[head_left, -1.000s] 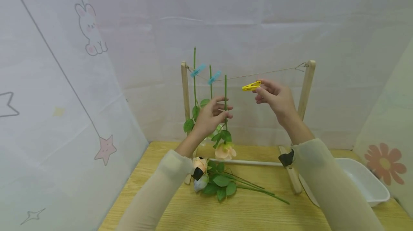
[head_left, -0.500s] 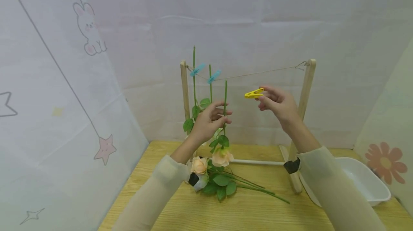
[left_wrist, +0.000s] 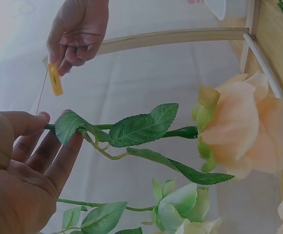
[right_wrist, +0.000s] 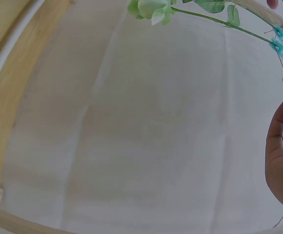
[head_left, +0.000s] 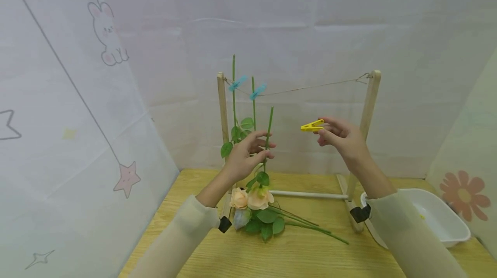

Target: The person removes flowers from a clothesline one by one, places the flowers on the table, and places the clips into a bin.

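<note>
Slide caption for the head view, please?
Left hand holds a peach rose bloom-down, right hand pinches a yellow clothespin; two blue clothespins clip stems to twine.

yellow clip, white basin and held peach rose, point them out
Yellow clip (head_left: pixel 309 127): head view, on its body.
White basin (head_left: pixel 439 218): head view, on its inner surface.
Held peach rose (left_wrist: pixel 236 122): left wrist view, on its petals.
</note>
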A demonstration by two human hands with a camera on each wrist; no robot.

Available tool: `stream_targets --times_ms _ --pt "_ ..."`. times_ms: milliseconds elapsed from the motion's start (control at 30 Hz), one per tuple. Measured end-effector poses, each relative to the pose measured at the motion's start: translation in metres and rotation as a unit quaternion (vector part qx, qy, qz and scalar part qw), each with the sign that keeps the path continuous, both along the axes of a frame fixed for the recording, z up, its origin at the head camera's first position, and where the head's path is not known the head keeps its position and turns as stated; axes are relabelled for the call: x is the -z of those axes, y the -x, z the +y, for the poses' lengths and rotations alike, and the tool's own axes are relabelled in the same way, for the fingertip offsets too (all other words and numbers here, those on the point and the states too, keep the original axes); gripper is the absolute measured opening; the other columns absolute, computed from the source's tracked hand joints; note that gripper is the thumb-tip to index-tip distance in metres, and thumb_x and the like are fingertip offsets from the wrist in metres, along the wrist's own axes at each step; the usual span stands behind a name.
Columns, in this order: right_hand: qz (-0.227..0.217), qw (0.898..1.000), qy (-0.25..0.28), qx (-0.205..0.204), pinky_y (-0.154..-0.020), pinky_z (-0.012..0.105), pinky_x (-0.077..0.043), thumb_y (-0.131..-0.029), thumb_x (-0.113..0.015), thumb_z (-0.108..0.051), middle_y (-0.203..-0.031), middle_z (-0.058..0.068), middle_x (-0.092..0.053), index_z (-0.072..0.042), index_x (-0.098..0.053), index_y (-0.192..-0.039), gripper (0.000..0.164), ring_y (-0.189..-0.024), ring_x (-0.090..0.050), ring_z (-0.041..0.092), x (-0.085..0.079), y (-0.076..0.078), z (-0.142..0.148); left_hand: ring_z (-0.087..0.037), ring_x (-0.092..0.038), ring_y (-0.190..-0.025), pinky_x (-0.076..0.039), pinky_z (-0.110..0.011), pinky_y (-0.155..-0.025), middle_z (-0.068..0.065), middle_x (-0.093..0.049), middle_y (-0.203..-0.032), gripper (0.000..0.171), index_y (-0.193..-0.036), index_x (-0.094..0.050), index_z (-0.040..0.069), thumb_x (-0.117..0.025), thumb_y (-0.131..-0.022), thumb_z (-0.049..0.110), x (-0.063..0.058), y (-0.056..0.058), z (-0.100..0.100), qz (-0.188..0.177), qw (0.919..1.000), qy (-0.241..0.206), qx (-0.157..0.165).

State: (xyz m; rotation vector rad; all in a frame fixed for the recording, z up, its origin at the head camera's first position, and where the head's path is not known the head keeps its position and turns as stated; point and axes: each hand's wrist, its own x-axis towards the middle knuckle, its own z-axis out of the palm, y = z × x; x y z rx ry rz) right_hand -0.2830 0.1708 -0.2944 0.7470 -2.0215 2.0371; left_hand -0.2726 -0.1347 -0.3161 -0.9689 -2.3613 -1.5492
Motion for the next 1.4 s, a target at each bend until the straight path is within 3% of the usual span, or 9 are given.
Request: stream_targets --times_ms 267,500,700,867,1067,1400 --pt "-0.015 1.000 -0.004 0.013 -0.080 0.024 -0.059 -0.099 -0.066 -0.010 -0.102 0.005 -0.074 0.003 -0.054 -0.142 0.046 -0.083 -0.069 0.012 0.021 -0.011 0.013 -0.016 -0.073 -0.095 -0.061 -0.032 -0.079 -0.009 -0.070 -0.124 0.047 -0.146 -0.050 0.019 -0.061 -0.102 0.009 0.007 -0.013 -0.005 -0.007 0.9998 0.016 0.011" --pt "-0.019 0.999 -0.018 0.018 -0.083 0.023 -0.058 -0.100 -0.066 -0.012 -0.099 -0.001 -0.073 0.000 -0.054 -0.143 0.046 -0.084 -0.068 0.012 0.026 -0.018 0.018 -0.017 -0.073 -0.095 -0.060 -0.029 -0.079 -0.007 -0.070 -0.122 0.047 -0.145 -0.051 0.018 -0.062 -0.101 0.007 0.011 -0.020 -0.005 -0.020 0.9995 0.018 0.019" --pt "-0.016 0.999 -0.033 0.019 -0.084 0.024 -0.058 -0.100 -0.065 -0.013 -0.104 0.001 -0.073 -0.001 -0.054 -0.144 0.046 -0.085 -0.068 0.012 0.032 -0.021 0.021 -0.017 -0.073 -0.096 -0.059 -0.027 -0.079 -0.011 -0.070 -0.123 0.047 -0.146 -0.050 0.016 -0.060 -0.102 0.005 0.018 -0.027 -0.008 -0.026 0.9991 0.028 0.016" --pt "-0.013 1.000 -0.023 0.011 -0.084 0.023 -0.058 -0.101 -0.063 -0.009 -0.105 0.002 -0.074 0.000 -0.054 -0.143 0.045 -0.085 -0.069 0.012 0.037 -0.023 0.026 -0.017 -0.074 -0.095 -0.059 -0.027 -0.079 -0.007 -0.072 -0.120 0.045 -0.143 -0.052 0.016 -0.061 -0.101 0.005 0.022 -0.033 -0.011 -0.006 0.9992 0.036 0.014" --pt "-0.017 0.999 -0.025 0.015 -0.087 0.022 -0.057 -0.102 -0.061 -0.008 -0.101 -0.002 -0.072 0.000 -0.052 -0.145 0.044 -0.086 -0.068 0.012 0.041 -0.027 0.033 -0.017 -0.074 -0.092 -0.057 -0.025 -0.069 -0.006 -0.073 -0.117 0.045 -0.140 -0.054 0.017 -0.063 -0.099 0.002 0.027 -0.039 -0.015 0.022 0.9985 0.047 0.017" --pt "-0.027 1.000 -0.015 0.007 -0.088 0.022 -0.056 -0.103 -0.057 -0.004 -0.101 -0.001 -0.072 -0.002 -0.052 -0.145 0.043 -0.086 -0.068 0.013 0.048 -0.035 0.045 -0.021 -0.075 -0.089 -0.058 -0.024 -0.066 -0.008 -0.074 -0.116 0.051 -0.145 -0.051 0.013 -0.064 -0.098 -0.001 0.038 -0.046 -0.020 0.034 0.9966 0.072 0.022"
